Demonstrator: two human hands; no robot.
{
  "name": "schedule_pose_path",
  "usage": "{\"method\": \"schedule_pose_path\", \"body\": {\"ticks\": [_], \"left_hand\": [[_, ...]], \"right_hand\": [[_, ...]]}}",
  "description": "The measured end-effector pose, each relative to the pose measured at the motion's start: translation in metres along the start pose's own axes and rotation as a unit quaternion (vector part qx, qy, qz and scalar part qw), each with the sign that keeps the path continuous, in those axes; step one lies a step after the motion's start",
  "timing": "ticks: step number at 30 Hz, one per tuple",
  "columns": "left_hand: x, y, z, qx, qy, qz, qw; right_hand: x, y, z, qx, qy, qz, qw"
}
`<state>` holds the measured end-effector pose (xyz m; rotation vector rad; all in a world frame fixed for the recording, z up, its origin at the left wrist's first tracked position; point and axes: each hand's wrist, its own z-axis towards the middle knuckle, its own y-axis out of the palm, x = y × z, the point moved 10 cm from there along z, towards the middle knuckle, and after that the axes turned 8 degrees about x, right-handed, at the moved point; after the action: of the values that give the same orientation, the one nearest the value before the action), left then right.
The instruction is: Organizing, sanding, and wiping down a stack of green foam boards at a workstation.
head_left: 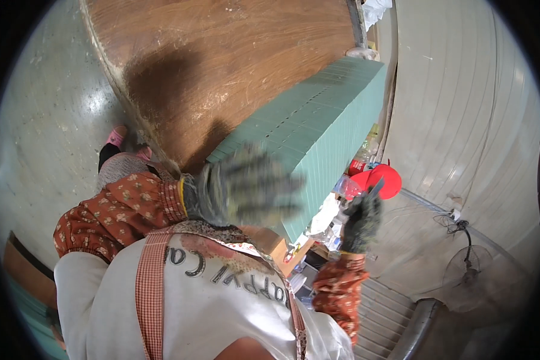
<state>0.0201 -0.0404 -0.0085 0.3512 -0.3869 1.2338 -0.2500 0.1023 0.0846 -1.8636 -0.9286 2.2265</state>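
My left hand (pixel 246 191), in a grey-green patterned work glove, is over the near end of a long teal-green block (pixel 309 123) with fine parallel lines along its side and a row of dark marks on top. Its fingers look stretched out, though motion smears them; whether they touch the block I cannot tell. At the right, my right hand (pixel 362 225), gloved alike, is closed round what looks like a knife (pixel 377 186); only a pointed grey blade shows, the handle being hidden. The block rests on a brown wooden tabletop (pixel 246 54).
Beyond the block, beside my right hand, lie a red cap (pixel 385 181), a clear plastic bottle (pixel 366 150) and white wrappings (pixel 325 215). A fan (pixel 468 270) stands by the pale panelled wall (pixel 462 102). Grey floor (pixel 48 120) borders the table's left edge.
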Motion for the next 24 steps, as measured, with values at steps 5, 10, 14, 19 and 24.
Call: {"method": "schedule_pose_path", "body": {"ticks": [5, 10, 14, 19, 24], "left_hand": [[-0.065, 0.038, 0.005, -0.244, -0.241, -0.165, 0.925], [-0.059, 0.06, -0.009, -0.308, -0.144, -0.13, 0.932], [-0.059, 0.06, -0.014, -0.31, -0.116, -0.087, 0.94], [-0.054, 0.057, -0.003, -0.296, -0.105, -0.101, 0.944], [-0.055, 0.063, -0.01, -0.3, -0.109, -0.121, 0.94]], "right_hand": [[0.172, -0.011, -0.056, 0.091, 0.286, 0.439, 0.847], [0.244, 0.002, -0.061, -0.067, 0.188, 0.497, 0.844], [0.182, 0.037, -0.074, -0.112, 0.114, 0.456, 0.876], [0.211, 0.006, -0.076, 0.083, 0.031, 0.152, 0.984], [0.205, 0.006, -0.07, 0.136, 0.027, 0.07, 0.988]]}}
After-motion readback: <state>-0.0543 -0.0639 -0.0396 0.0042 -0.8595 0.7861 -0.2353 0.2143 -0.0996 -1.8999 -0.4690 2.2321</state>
